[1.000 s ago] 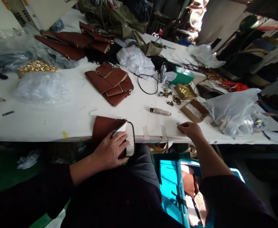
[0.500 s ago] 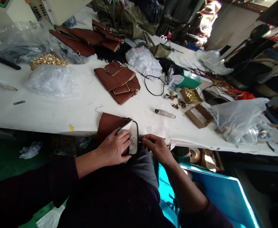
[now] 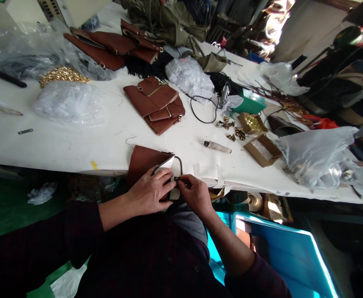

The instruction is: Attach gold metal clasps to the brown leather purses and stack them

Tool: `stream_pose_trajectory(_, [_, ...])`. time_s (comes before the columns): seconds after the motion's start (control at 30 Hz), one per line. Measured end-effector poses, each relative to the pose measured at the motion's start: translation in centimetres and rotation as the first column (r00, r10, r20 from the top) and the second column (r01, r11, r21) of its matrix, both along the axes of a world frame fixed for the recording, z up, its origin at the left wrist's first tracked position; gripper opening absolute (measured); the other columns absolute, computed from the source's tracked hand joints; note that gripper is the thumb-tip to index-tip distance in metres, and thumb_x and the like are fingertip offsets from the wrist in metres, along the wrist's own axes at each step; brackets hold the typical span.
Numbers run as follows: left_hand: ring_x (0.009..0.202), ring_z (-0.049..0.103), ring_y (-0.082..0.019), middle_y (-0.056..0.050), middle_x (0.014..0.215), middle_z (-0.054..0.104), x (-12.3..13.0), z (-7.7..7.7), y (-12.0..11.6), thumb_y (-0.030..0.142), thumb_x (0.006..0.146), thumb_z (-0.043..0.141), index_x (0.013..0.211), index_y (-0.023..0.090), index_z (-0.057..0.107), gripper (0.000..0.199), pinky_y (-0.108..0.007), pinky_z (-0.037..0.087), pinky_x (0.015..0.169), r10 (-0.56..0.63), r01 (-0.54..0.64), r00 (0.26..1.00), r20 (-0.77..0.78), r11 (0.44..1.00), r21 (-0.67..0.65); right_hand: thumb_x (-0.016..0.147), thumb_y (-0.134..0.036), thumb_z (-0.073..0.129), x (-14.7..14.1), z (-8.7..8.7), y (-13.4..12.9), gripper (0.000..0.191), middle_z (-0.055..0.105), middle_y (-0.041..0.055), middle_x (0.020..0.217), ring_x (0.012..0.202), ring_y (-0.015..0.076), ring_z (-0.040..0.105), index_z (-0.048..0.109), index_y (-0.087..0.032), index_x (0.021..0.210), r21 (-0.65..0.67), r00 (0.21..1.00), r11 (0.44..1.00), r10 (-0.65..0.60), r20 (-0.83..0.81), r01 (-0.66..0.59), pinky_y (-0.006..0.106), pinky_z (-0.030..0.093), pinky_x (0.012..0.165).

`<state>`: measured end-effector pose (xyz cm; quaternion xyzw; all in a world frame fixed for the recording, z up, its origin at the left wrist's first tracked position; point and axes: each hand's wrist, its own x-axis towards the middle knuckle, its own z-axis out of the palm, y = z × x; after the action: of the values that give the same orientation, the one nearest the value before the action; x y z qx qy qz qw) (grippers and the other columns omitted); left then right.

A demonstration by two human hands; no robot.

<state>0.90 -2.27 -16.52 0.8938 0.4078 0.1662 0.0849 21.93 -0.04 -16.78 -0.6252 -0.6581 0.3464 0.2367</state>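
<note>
Right grip pinched narrow on a tiny piece, too small to identify, over the pale lining of the brown leather piece. Left grip pressed flat on same piece, fingers spread; piece lies at tabletop edge, under left grip. Beyond: 2 small cardboard boxes, 1 with gold bits, 1 with whitish contents; green box behind. Blue bin below, brown items inside. Green floor at left.
</note>
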Motion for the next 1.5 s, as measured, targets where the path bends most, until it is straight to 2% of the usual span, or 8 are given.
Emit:
stream_pose_trajectory(0.33, [0.147, 0.046, -0.033, -0.017, 0.146, 0.064, 0.1, 0.0, 0.1, 0.054, 0.092, 0.069, 0.136, 0.018, 0.07, 0.056, -0.056, 0.034, 0.125, 0.0, 0.0, 0.999, -0.038, 1.0, -0.006, 0.087, -0.029, 0.074, 1.6, 1.6, 2.6, 0.017, 0.075, -0.0006, 0.08, 0.07, 0.0198, 0.067, 0.075, -0.028, 0.104, 0.05, 0.984, 0.991, 0.118, 0.134, -0.126, 0.032, 0.045, 0.066])
stream_pose_trajectory(0.5, [0.148, 0.046, -0.033, -0.017, 0.148, 0.063, 0.3, 0.1, 0.2, 0.056, 0.094, 0.066, 0.137, 0.018, 0.069, 0.058, -0.057, 0.034, 0.124, -0.009, 0.008, 0.998, -0.063, 1.0, -0.018, 0.095, -0.038, 0.066, 7.0, 2.5, 10.3, 0.038, 0.068, 0.0149, 0.139, 0.123, 0.0337, 0.063, 0.071, -0.023, 0.129, 0.45, 0.93, 0.886, -0.066, 0.362, -0.112, 0.046, 0.051, 0.098])
stream_pose_trajectory(0.63, [0.147, 0.047, -0.034, -0.019, 0.148, 0.063, 0.3, 0.4, 0.2, 0.056, 0.094, 0.067, 0.137, 0.016, 0.069, 0.06, -0.057, 0.034, 0.124, -0.011, 0.009, 0.997, -0.082, 1.0, -0.027, 0.094, -0.044, 0.067, 10.8, 1.2, 16.7, 0.053, 0.067, 0.0207, 0.139, 0.131, 0.0414, 0.056, 0.065, -0.019, 0.14, 0.28, 0.784, 0.923, 0.037, 0.619, -0.264, 0.059, 0.043, 0.109])
stream_pose_trajectory(0.7, [0.147, 0.047, -0.034, -0.019, 0.149, 0.063, 0.3, 0.5, 0.2, 0.056, 0.093, 0.068, 0.138, 0.015, 0.068, 0.061, -0.057, 0.032, 0.125, -0.007, 0.004, 0.997, -0.08, 0.999, -0.032, 0.093, -0.042, 0.066, 11.0, 0.6, 17.6, 0.048, 0.07, 0.0203, 0.129, 0.122, 0.0395, 0.061, 0.067, -0.018, 0.135, 0.234, 0.804, 0.936, 0.079, 0.59, -0.263, 0.056, 0.046, 0.104])
stream_pose_trajectory(0.83, [0.146, 0.047, -0.034, -0.018, 0.15, 0.061, 0.3, 0.6, 0.3, 0.057, 0.094, 0.067, 0.139, 0.015, 0.067, 0.062, -0.057, 0.03, 0.126, -0.004, 0.002, 0.998, -0.065, 0.999, -0.04, 0.095, -0.044, 0.057, 7.4, 1.1, 14.4, 0.037, 0.069, 0.0104, 0.114, 0.096, 0.0247, 0.068, 0.061, -0.023, 0.125, 0.262, 0.995, 0.965, 0.017, -0.097, 0.009, 0.038, 0.056, 0.082])
stream_pose_trajectory(0.97, [0.146, 0.045, -0.034, -0.018, 0.149, 0.06, 0.4, 0.8, 0.3, 0.058, 0.092, 0.068, 0.139, 0.015, 0.066, 0.063, -0.057, 0.029, 0.126, 0.0, -0.003, 0.998, -0.07, 0.999, -0.047, 0.094, -0.049, 0.057, 0.8, 2.8, 8.6, 0.024, 0.059, -0.0018, 0.085, 0.06, 0.0125, 0.057, 0.056, -0.024, 0.096, -0.003, 0.587, 0.996, -0.058, -0.808, 0.093, 0.027, 0.05, 0.056])
stream_pose_trajectory(1.1, [0.146, 0.046, -0.035, -0.019, 0.147, 0.061, 0.5, 0.9, 0.4, 0.059, 0.092, 0.068, 0.139, 0.015, 0.066, 0.064, -0.057, 0.028, 0.128, 0.001, -0.007, 0.995, -0.097, 0.999, -0.054, 0.093, -0.057, 0.07, -3.8, 3.6, 5.7, 0.046, 0.045, -0.0072, 0.061, 0.044, 0.0085, 0.042, 0.046, -0.024, 0.073, -0.05, 0.48, 0.996, -0.081, -0.873, 0.076, 0.024, 0.038, 0.043])
stream_pose_trajectory(1.5, [0.146, 0.049, -0.032, -0.017, 0.147, 0.066, 0.3, 0.2, 0.4, 0.052, 0.09, 0.071, 0.141, 0.011, 0.061, 0.066, -0.053, 0.024, 0.131, 0.016, -0.017, 1.0, -0.023, 0.998, -0.063, 0.098, -0.048, 0.069, -4.2, 2.0, 2.6, 0.042, 0.054, -0.0033, 0.059, 0.054, 0.0128, 0.047, 0.049, -0.024, 0.07, 0.247, 0.712, 0.969, 0.177, -0.68, -0.005, 0.029, 0.041, 0.055])
